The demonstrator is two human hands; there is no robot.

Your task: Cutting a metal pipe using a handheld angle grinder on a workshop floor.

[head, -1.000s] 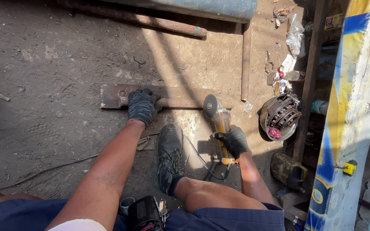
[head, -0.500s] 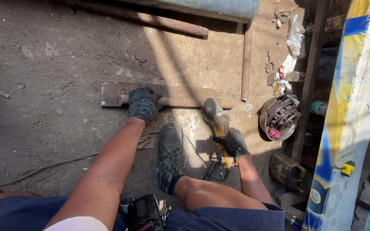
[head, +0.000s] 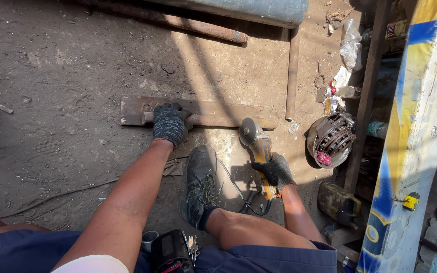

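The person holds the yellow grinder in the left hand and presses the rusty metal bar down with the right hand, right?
Not quite: the hands are swapped. In the head view, the gloved right hand holds the yellow grinder, and the gloved left hand presses down on the rusty metal bar lying on the dirt ground.

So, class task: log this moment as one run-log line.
left hand: gloved, pressing flat rusty steel bar | right hand: gloved, gripping yellow angle grinder | disc beside bar | black shoe planted on dirt ground
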